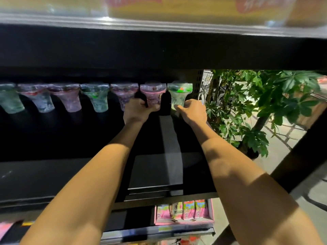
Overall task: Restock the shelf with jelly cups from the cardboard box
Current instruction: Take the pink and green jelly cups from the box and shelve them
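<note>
I'm seeing the row of jelly cups [70, 96] standing along the back of the shelf [70, 174]. The left hand [137, 110] is curling round the pink cup [153, 93], and the right hand [192, 111] is gripping the green cup [178, 94] at the row's end. I'm judging these narrow bases top-heavy: a careless release is risking toppling one into its neighbours.

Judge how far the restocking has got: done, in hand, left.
Done: five jelly cups stand in a row on the shelf. In hand: left hand grips the pink cup, right hand the green cup, at the row's right end. Left: letting go; remaining stock cannot be seen.
</note>
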